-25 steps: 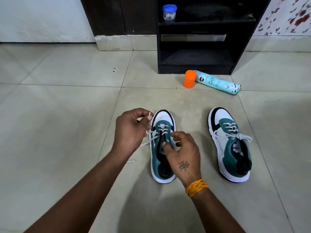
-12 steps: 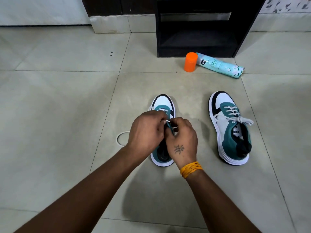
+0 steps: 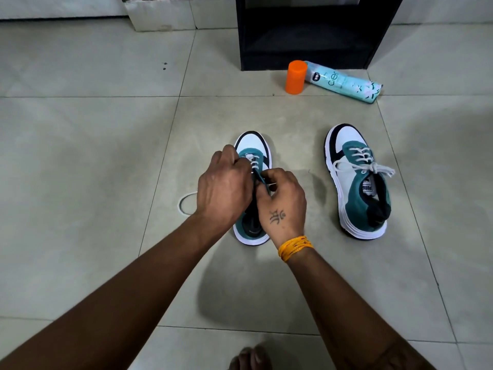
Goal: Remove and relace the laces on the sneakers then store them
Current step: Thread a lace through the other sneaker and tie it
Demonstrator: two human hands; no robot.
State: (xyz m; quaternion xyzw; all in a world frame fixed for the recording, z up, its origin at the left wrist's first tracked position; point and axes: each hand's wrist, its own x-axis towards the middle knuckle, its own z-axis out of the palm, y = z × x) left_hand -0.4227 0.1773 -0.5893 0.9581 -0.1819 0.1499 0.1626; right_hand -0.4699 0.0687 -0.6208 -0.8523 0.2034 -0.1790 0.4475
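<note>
**Both hands on the left sneaker's lace**

Left sneaker (image 3: 253,145) on the floor (image 3: 80,156), toe pointing far. White lace (image 3: 253,161) threaded through its far eyelets; a loose loop lies on the floor at left. Left hand (image 3: 222,186) and right hand (image 3: 282,198) meet over the tongue, fingers curled, pinching the lace. Right sneaker (image 3: 357,182) well apart at right, laced and tied. Far: orange cap (image 3: 295,77) just beside a lying spray can (image 3: 344,82), near a dark shelf (image 3: 306,33).
</note>
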